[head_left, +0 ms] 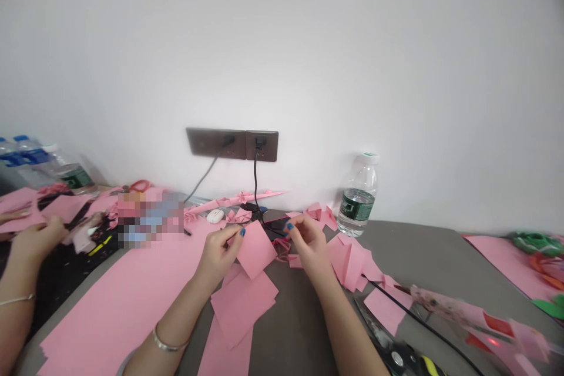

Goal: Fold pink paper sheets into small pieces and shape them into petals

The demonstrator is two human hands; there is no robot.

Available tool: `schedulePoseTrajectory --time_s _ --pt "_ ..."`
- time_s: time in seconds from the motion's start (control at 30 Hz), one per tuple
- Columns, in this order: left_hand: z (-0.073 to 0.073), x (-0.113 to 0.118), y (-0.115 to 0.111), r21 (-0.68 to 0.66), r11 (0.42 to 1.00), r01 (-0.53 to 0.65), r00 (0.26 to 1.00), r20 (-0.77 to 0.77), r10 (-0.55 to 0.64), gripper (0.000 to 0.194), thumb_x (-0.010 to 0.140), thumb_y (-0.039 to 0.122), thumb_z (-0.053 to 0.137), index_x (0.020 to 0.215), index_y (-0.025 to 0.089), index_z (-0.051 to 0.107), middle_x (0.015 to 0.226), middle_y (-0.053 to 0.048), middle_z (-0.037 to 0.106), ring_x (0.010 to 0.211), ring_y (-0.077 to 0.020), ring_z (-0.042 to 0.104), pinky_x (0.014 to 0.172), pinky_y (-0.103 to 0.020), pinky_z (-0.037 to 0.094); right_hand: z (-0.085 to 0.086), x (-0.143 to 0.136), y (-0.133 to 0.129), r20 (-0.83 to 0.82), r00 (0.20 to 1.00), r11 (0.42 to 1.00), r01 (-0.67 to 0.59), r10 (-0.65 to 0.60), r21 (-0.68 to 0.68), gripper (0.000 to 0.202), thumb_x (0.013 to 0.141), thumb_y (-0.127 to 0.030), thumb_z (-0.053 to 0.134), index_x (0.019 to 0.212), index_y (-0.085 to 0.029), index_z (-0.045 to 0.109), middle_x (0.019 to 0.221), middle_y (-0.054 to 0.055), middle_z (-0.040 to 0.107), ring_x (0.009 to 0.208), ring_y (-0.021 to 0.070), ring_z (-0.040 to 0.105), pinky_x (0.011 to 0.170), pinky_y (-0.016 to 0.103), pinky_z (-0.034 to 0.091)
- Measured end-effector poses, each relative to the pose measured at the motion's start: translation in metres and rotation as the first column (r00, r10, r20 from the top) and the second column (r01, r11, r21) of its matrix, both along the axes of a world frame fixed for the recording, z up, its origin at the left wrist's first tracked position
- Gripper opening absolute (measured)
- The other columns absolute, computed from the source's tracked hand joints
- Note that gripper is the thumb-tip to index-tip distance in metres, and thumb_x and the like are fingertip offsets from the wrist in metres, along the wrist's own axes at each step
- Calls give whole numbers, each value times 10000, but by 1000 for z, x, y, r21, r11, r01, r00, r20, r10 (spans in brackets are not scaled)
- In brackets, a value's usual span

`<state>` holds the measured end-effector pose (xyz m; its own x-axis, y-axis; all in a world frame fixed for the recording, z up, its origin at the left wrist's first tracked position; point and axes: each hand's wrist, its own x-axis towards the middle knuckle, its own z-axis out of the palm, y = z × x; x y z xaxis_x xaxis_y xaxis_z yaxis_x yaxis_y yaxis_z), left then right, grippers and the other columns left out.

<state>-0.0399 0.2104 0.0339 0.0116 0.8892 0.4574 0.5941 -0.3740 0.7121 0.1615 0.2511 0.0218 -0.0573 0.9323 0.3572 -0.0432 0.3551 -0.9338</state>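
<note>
Between the thumb and fingers of my left hand (220, 254) is a pink paper square (258, 251), held up by one corner. To its right, my right hand (309, 244) is raised with thumb and fingertips pinched together. Whether anything is between those fingertips is too small to tell. Loose pink squares (244, 307) lie overlapping on the grey table (304, 329) beneath my hands. More cut and folded pink pieces (352, 261) rest beside my right wrist.
Large pink sheets (118, 305) cover the left side. A water bottle (358, 202) stands by the wall. At right lie a pink-wrapped glue gun (476, 317) with a black cord and black-and-yellow scissors (392, 352). Another person's hand (42, 241) handles pink paper at far left.
</note>
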Motion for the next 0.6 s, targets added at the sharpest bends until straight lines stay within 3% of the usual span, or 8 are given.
schedulePoseTrajectory --time_s 0.07,0.17,0.23,0.4,0.6 --pt "0 1 0 -12 1000 -5 999 39 6 339 928 333 416 634 179 481 600 33 333 553 -116 323 507 -233 253 3 -7 -6 35 992 993 -117 118 -23 117 834 -323 571 828 -207 560 738 -2 538 658 156 497 591 267 391" --pt "0 3 -1 -28 1000 10 996 94 -7 333 928 358 430 667 170 516 623 20 414 572 -123 373 526 -232 297 7 -18 -13 117 965 972 -229 234 -52 189 814 -325 631 717 -205 522 660 -34 455 605 131 418 550 253 318" --pt "-1 3 -1 -33 999 11 991 131 -6 323 919 371 453 683 167 539 627 11 464 577 -131 415 528 -232 322 7 -21 -14 89 965 968 -242 248 -68 280 806 -346 646 634 -204 477 614 -48 398 572 118 367 534 254 285" --pt "-1 3 0 -54 999 8 980 201 3 346 920 376 446 648 175 520 573 17 474 544 -132 464 511 -226 348 5 -16 -8 -69 969 953 -244 235 -180 371 702 -465 731 578 -191 515 584 -34 467 545 109 382 513 250 285" --pt "1 1 0 -32 999 -26 989 144 30 374 910 312 476 566 168 511 539 16 515 519 -114 447 514 -224 324 2 -12 -5 -107 969 918 -244 221 -313 445 620 -551 768 553 -194 512 504 -61 408 461 76 278 436 239 191"
